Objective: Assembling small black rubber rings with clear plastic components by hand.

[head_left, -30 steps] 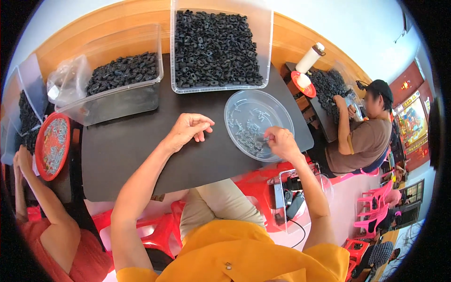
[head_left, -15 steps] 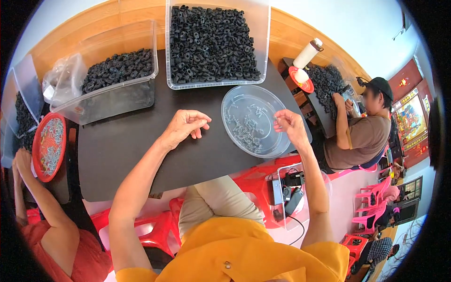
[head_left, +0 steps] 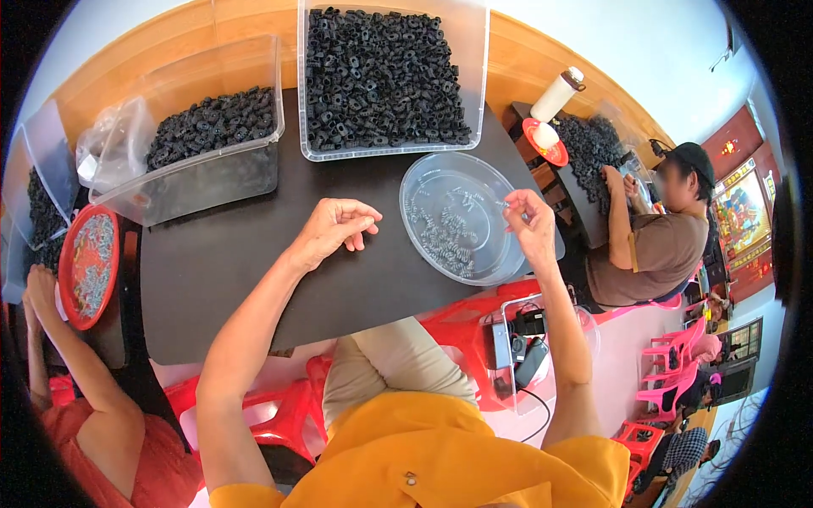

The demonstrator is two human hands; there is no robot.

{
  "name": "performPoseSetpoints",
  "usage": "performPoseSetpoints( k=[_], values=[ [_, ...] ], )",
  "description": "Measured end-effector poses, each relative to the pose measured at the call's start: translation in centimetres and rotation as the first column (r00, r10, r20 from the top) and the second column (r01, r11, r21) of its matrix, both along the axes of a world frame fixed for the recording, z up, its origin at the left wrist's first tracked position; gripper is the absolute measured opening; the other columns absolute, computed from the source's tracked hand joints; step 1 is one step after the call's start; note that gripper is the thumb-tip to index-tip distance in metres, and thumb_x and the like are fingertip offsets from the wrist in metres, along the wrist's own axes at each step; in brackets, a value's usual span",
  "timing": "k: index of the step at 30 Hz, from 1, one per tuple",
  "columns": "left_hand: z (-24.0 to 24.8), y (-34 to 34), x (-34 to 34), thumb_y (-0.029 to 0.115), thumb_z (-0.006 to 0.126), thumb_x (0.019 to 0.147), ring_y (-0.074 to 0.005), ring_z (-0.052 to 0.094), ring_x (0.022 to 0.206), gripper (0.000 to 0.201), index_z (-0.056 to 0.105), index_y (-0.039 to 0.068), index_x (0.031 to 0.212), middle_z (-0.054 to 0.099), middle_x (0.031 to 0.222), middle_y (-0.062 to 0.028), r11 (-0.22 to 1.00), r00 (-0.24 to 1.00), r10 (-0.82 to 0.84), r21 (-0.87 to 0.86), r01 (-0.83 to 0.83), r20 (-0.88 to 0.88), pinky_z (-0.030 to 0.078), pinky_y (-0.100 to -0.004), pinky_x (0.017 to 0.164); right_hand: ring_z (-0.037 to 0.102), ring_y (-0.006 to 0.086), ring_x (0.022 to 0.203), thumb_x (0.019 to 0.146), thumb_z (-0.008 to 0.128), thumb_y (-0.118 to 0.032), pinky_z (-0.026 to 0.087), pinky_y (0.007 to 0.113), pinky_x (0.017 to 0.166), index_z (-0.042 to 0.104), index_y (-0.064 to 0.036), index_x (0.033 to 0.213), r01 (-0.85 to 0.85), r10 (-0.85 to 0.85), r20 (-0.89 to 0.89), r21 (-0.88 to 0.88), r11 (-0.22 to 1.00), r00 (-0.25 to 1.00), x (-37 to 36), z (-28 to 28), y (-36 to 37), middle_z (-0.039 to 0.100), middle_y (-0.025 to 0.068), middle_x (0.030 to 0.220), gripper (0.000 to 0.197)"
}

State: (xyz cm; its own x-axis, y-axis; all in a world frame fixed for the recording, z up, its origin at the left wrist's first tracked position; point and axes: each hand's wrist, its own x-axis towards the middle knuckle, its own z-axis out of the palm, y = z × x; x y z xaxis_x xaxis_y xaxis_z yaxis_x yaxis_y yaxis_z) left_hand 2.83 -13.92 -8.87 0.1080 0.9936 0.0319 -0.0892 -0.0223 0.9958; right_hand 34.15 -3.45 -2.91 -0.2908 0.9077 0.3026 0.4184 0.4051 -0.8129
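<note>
R hand (head_left: 532,230) lifted off the clear dish (head_left: 461,216) since 1 s ago, now pinching small metal spring (head_left: 503,203) above it. L hand (head_left: 333,230) loosely curled on black table (head_left: 220,279), unmoved; can't tell if holding anything.

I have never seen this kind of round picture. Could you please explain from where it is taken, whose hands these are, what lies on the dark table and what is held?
The picture comes from a wide camera worn on a person's head, looking down, so straight edges bend near the rim. The two bare arms rising from below belong to that person. The left hand rests on the dark table, fingers curled; whether it holds anything is too small to tell. The right hand pinches a small metal spring above a clear round dish of similar springs. Behind stand two clear bins of small black rings, a fuller bin and a lower bin. Other people work on both sides.
</note>
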Motion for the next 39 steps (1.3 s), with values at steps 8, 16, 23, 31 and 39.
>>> performPoseSetpoints(
  k=[8, 16, 23, 31, 39],
  values=[
    [0.3, -0.1, 0.1, 0.017, 0.057, 0.086, -0.0074, 0.055, 0.057, 0.023, 0.063, -0.001, 0.098, 0.064, 0.080, -0.0075, 0.999, 1.000, 0.004, -0.035, -0.005, -0.021, 0.044, -0.0201, 0.051, 0.063, 0.0255, 0.069, 0.076, 0.057, 0.000, 0.048, 0.033, 0.063, 0.065, -0.0036, 0.090, -0.032, -0.034, 0.345, 0.185, 0.982, 0.938, 0.3, -2.3, 0.1, 0.065, 0.0141, 0.082, 0.016],
    [0.3, 0.1, 0.0, 0.018, 0.058, 0.086, -0.0075, 0.055, 0.057, 0.023, 0.063, -0.001, 0.099, 0.064, 0.082, -0.0086, 1.000, 1.000, -0.002, -0.016, 0.001, -0.019, 0.044, -0.0200, 0.051, 0.062, 0.0265, 0.067, 0.075, 0.059, -0.003, 0.048, 0.033, 0.062, 0.066, -0.0043, 0.088, -0.046, -0.018, 0.390, 0.155, 0.987, 0.921, 1.1, -3.0, 0.1, 0.064, 0.0139, 0.076, 0.015],
    [0.1, -0.1, 0.0, 0.018, 0.058, 0.086, -0.0073, 0.055, 0.057, 0.023, 0.063, 0.000, 0.098, 0.064, 0.082, -0.0084, 0.999, 1.000, 0.007, -0.034, -0.008, -0.027, 0.044, -0.0199, 0.050, 0.060, 0.0275, 0.067, 0.073, 0.061, -0.004, 0.048, 0.035, 0.062, 0.065, -0.0071, 0.090, -0.136, 0.040, 0.431, 0.194, 0.972, 0.901, -2.3, -1.5, -1.0, 0.062, 0.0115, 0.081, 0.018],
    [0.0, 0.0, 0.0, 0.016, 0.057, 0.086, -0.0070, 0.055, 0.056, 0.021, 0.063, 0.000, 0.097, 0.063, 0.079, -0.0065, 1.000, 1.000, -0.007, -0.014, 0.007, -0.014, 0.044, -0.0196, 0.050, 0.061, 0.0254, 0.069, 0.073, 0.061, -0.004, 0.048, 0.035, 0.062, 0.064, -0.0064, 0.089, -0.164, 0.033, 0.517, 0.209, 0.964, 0.855, -0.4, -2.5, 1.3, 0.061, 0.0106, 0.077, 0.017],
    [0.1, 0.0, 0.2, 0.015, 0.057, 0.086, -0.0072, 0.055, 0.057, 0.021, 0.063, -0.001, 0.098, 0.063, 0.079, -0.0070, 1.000, 1.000, -0.006, -0.015, 0.005, -0.027, 0.044, -0.0199, 0.050, 0.055, 0.0066, 0.068, 0.080, 0.061, -0.003, 0.048, 0.021, 0.055, 0.063, -0.0009, 0.088, 0.049, -0.049, -0.001, 0.065, 0.997, 0.999, -0.2, 2.1, -0.1, 0.061, 0.0022, 0.077, 0.009]
  ],
)
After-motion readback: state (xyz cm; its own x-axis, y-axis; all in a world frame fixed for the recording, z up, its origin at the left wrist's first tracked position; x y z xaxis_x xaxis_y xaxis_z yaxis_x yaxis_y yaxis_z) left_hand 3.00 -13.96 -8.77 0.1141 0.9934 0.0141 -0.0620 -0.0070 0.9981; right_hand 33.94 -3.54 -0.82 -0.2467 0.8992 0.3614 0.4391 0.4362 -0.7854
